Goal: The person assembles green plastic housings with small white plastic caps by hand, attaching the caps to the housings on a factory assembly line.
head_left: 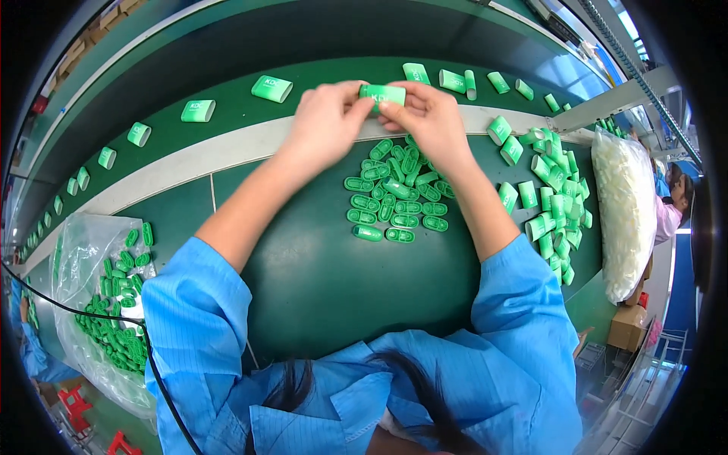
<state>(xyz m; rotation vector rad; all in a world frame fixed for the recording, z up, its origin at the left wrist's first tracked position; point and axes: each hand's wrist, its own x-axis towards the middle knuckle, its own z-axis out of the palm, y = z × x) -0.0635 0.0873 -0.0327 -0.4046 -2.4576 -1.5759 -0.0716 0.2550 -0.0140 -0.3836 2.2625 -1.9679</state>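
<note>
Between both hands, over the pale rail at the bench's far edge, is a green sleeve-shaped plastic shell (388, 94) with white print. My left hand (327, 121) pinches its left end, thumb in front. On its right end, the fingers and thumb of my right hand (431, 117) are closed. Below the hands lies a spread of small dark green oval caps (406, 189) on the green bench (326, 288). To the right of my right forearm is a heap of similar pale-to-bright green shells (557, 201), several standing on end or tilted.
Beyond the rail (174, 167), a green conveyor belt (231, 95) carries a row of spaced shells. A clear bag (72, 296) of green caps lies at the left; a black cable (68, 305) crosses it. A stuffed translucent bag (623, 212) stands right, near another person (671, 205).
</note>
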